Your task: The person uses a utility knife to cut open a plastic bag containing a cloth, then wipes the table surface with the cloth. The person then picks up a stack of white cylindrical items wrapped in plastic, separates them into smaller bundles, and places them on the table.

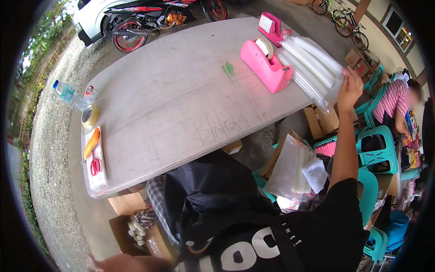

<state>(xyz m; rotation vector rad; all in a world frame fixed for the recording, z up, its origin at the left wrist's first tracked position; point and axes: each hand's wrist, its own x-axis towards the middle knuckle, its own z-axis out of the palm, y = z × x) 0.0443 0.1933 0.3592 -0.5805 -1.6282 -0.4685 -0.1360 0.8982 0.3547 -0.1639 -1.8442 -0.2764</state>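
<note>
My right hand [351,88] reaches out to the far right corner of the table, fingers closed on the loose end of a clear plastic sleeve [333,93]. Several rolled or stacked clear plastic sleeves [310,63] lie there side by side, overhanging the table's edge. Just left of them stands a pink tape dispenser [265,65] with a tape roll in it, and a second pink tape dispenser [270,28] is behind. At the lower left rim my left hand [111,264] is low, cut off and blurred; its fingers are mostly hidden.
On the grey table's [167,90] left end are a water bottle [70,95], a tape roll [90,116], an orange-handled cutter [92,143] and red scissors [95,167]. Boxes [129,233] and teal chairs [376,149] stand around. A person [392,102] sits at right.
</note>
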